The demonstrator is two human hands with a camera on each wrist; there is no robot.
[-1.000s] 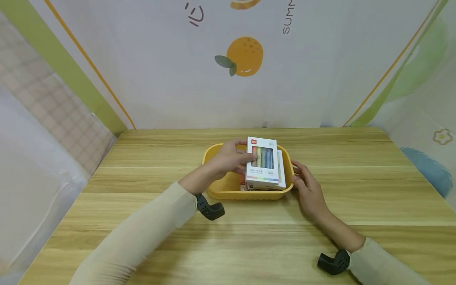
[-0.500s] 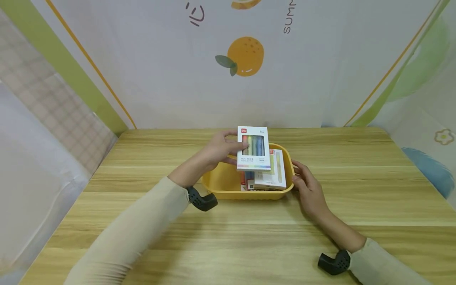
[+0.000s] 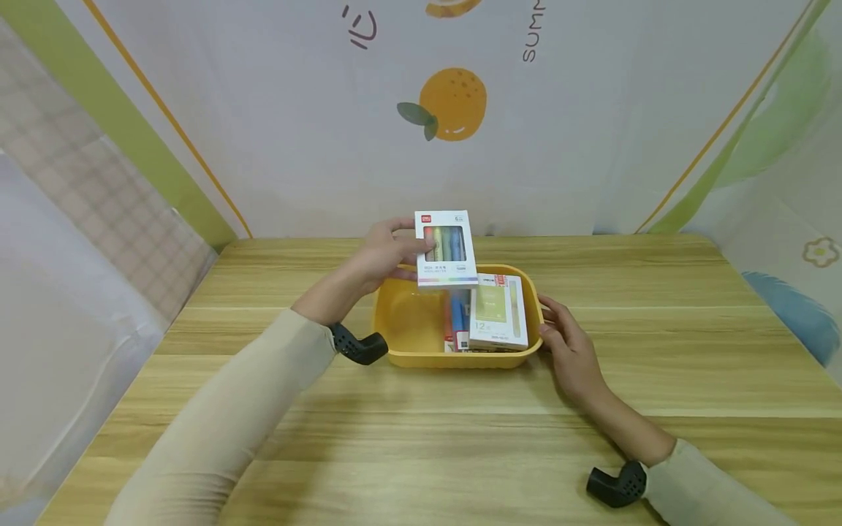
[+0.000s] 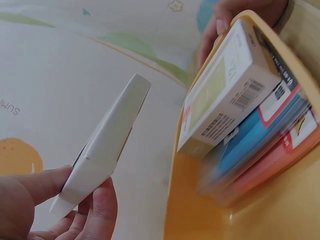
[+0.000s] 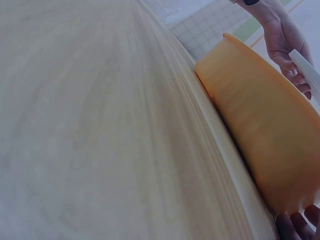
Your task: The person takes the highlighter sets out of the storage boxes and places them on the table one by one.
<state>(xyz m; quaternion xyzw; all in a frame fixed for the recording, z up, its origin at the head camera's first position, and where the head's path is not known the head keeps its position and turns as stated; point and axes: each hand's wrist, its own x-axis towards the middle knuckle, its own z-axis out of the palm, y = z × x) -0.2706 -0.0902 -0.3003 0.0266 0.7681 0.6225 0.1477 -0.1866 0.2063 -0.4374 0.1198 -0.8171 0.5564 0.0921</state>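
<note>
My left hand pinches a white box of highlighters, thumb on the front and fingers behind. It is tilted up above the back rim of a yellow plastic bin. In the left wrist view the box shows edge-on. My right hand holds the bin's right end, fingers curved against its outer wall and thumb at the rim. Inside, toward the right, lies a white-and-green box marked 12. Blue and coral packs lie partly under it.
The bin stands on a wood-grain table. Behind it rises a white cloth backdrop with a printed orange. Patterned cloth also hangs at the left side.
My left hand has lifted the box of highlighters out of the bin, up and to the left, uncovering the white-and-green box and the packs. My right hand has stayed at the bin's end.
</note>
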